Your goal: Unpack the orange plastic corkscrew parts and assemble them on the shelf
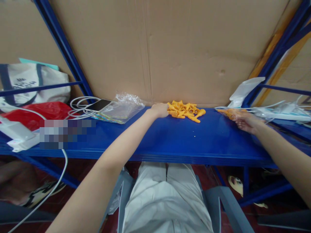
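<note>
A heap of small orange-yellow plastic pieces (181,109), shaped like little horns with flared ends, lies against the cardboard at the back of the blue table. My left hand (159,110) touches the heap's left side; its fingers are turned away, so their grip is hidden. Well to the right, my right hand (245,121) has its fingers curled on a clear plastic bag (227,112) with similar orange pieces inside. That bag rests on the tabletop near the right post.
Left of the heap lie a clear zip bag (126,111), a phone (99,105) and coiled white cable (77,108). Farther left are a red bag (58,110), a canvas tote (52,84) and a white plug block (17,132). A power strip (284,113) sits far right. Blue posts flank the table (170,142).
</note>
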`<state>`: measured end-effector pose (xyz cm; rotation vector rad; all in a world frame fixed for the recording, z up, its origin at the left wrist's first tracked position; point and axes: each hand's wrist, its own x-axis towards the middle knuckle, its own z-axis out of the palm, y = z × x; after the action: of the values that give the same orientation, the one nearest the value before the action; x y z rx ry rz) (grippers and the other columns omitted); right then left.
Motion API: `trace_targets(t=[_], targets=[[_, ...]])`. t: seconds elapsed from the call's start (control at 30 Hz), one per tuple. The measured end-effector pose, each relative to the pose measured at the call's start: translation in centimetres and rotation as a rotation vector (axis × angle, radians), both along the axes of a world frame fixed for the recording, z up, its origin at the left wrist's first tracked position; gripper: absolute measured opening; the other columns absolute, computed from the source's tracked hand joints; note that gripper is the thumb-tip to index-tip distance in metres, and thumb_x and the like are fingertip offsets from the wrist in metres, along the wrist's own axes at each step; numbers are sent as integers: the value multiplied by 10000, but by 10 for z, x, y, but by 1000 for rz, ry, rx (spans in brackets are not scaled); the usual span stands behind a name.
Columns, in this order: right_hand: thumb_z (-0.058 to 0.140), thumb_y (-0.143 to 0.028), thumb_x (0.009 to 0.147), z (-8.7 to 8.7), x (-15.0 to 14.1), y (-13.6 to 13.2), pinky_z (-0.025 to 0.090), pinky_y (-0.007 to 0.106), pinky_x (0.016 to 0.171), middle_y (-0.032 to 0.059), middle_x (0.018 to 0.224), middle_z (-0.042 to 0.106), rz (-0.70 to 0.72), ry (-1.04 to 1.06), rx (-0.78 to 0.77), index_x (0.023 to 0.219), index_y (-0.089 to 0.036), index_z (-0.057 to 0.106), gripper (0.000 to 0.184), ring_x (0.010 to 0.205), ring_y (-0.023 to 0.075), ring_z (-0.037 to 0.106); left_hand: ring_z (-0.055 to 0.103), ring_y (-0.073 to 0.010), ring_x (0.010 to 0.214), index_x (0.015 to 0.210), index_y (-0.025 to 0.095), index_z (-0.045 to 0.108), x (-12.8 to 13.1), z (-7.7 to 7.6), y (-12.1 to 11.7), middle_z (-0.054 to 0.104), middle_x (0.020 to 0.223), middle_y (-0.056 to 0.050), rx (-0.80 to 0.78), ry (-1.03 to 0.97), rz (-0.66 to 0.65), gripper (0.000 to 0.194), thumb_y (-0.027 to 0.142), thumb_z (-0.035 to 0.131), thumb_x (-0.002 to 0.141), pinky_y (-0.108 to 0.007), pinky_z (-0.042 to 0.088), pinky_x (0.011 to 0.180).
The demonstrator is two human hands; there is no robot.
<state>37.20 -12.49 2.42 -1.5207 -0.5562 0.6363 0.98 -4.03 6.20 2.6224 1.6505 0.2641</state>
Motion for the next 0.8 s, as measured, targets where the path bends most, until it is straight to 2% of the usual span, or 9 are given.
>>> trace_targets(t=[0.07, 0.1, 0.23, 0.33, 0.47, 0.57, 0.67, 0.73, 0.8], targets=[[529, 90, 808, 3, -10, 1, 401, 206, 414, 52, 470, 539, 31, 7, -94, 544, -162, 590, 370, 372, 91, 477, 613, -332, 1251, 1290, 192, 675, 2, -6, -2, 658, 1357, -158, 29, 46, 10, 407, 222, 525, 913, -413, 472, 1049], [518, 82, 820, 4, -15, 1, 425, 200, 425, 54, 476, 549, 29, -10, -81, 532, -156, 585, 380, 378, 90, 493, 618, -328, 1246, 1294, 185, 671, 2, -10, -2, 660, 1351, -161, 42, 51, 16, 418, 197, 498, 914, -413, 481, 1039], [498, 118, 782, 11, -40, 6, 480, 162, 423, 42, 477, 581, 26, -74, 178, 504, -135, 591, 387, 398, 93, 541, 637, -296, 1232, 1311, 181, 661, -3, -29, 9, 685, 1314, -149, 65, -5, 26, 443, 153, 474, 910, -388, 489, 1040], [471, 105, 802, 18, -60, 14, 512, 159, 453, 37, 466, 585, 67, -51, 286, 476, -127, 585, 417, 403, 88, 553, 639, -266, 1236, 1278, 182, 685, -11, -41, 24, 695, 1307, -131, 49, -89, -26, 432, 126, 486, 899, -364, 477, 1066], [434, 81, 825, 30, -85, 28, 493, 154, 471, 25, 464, 592, 87, -18, 424, 463, -129, 583, 444, 400, 81, 568, 664, -254, 1182, 1163, 157, 733, -21, -50, 37, 730, 1236, -123, 38, -269, -85, 364, 100, 522, 872, -349, 488, 1054], [424, 70, 822, 40, -103, 39, 473, 151, 467, 3, 464, 594, 100, -1, 531, 467, -139, 574, 439, 398, 79, 577, 673, -241, 1145, 1076, 155, 747, -21, -53, 40, 747, 1179, -106, 8, -457, -114, 283, 125, 560, 866, -350, 483, 1055], [443, 59, 818, 51, -124, 47, 493, 162, 506, -13, 455, 594, 158, -55, 629, 493, -141, 593, 410, 409, 80, 580, 700, -223, 1063, 1053, 148, 726, -13, -53, 38, 755, 1144, -110, -156, -741, -90, 233, 201, 542, 920, -351, 512, 1001], [455, 56, 820, 59, -138, 50, 538, 193, 595, -19, 459, 593, 215, -115, 702, 494, -143, 591, 406, 446, 83, 601, 719, -227, 1004, 1077, 153, 703, -7, -52, 35, 763, 1114, -125, -297, -941, -43, 279, 300, 488, 977, -356, 541, 931], [467, 42, 824, 65, -151, 54, 563, 226, 675, -18, 491, 608, 300, -188, 780, 513, -142, 605, 387, 500, 87, 633, 727, -254, 997, 1126, 162, 679, -4, -49, 31, 765, 1098, -149, -415, -1132, -26, 409, 455, 417, 1011, -368, 557, 875]])
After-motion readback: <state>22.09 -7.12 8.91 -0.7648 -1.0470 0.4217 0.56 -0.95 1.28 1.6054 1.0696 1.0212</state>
